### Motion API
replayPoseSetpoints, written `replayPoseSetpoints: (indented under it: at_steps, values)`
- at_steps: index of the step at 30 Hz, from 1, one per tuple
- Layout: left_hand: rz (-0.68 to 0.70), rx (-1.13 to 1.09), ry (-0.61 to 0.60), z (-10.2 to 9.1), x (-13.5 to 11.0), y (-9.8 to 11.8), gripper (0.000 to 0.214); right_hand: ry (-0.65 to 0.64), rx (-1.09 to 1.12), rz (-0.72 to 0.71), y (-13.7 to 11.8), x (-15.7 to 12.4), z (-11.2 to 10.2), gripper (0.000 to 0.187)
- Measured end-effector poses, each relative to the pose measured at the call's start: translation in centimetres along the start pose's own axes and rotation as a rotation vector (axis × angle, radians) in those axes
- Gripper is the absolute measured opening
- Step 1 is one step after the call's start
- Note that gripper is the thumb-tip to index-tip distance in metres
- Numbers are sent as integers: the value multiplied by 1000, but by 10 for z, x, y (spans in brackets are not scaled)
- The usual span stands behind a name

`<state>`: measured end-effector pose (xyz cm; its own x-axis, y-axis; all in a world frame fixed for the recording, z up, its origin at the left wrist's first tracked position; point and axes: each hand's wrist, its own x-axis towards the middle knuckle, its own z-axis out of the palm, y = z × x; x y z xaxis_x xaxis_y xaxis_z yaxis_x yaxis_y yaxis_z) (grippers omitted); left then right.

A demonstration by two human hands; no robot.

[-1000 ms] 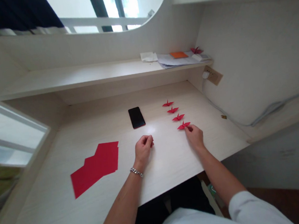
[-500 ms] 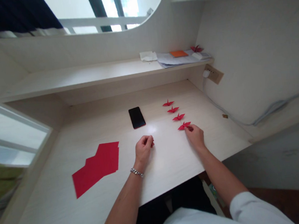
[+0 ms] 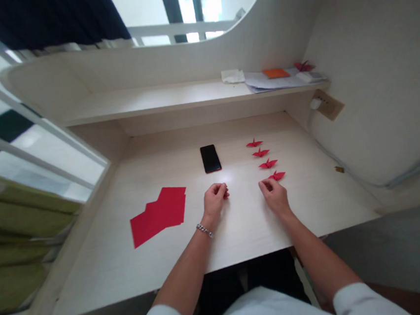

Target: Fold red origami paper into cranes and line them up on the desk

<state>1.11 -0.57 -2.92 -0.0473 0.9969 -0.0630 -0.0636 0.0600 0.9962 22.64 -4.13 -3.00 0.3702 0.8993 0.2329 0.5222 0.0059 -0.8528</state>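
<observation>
Several small red paper cranes stand in a slanting row on the right half of the desk. The nearest paper crane (image 3: 277, 175) sits just behind my right hand (image 3: 276, 198). That hand is apart from the crane's visible part, its fingers curled in and nothing seen in them. My left hand (image 3: 214, 201), with a chain bracelet at the wrist, rests loosely closed on the desk, and no object shows in it. Overlapping red paper sheets (image 3: 163, 211) lie to its left. The farther paper cranes are the back one (image 3: 254, 143), the second (image 3: 260, 153) and the third (image 3: 268, 164).
A black phone (image 3: 210, 159) lies on the pale desk (image 3: 105, 266) beyond my left hand. The back shelf (image 3: 159, 95) bears papers, an orange square (image 3: 276, 73) and a darker red paper crane (image 3: 304, 65). A grey cable (image 3: 360, 179) runs from a wall socket (image 3: 328, 105) along the right side.
My right hand has let go of the nearest crane and drawn back left of it. The view has swung left, so the desk things appear farther right. My left hand stays closed.
</observation>
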Motion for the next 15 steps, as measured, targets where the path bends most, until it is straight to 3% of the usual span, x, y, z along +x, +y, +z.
replayPoseSetpoints:
  at_steps: [4,10,13,15]
  values:
    - [-10,40,131,-28,-11,1,34,-109,19,40,-5,1,25,41]
    - [70,240,394,-122,-33,14,23,-133,-80,46,9,2,27,45]
    - [96,682,588,-168,-30,21,22,-126,-75,39,11,2,24,47]
    - [83,914,572,-187,-20,25,30,-131,-67,39,11,2,24,50]
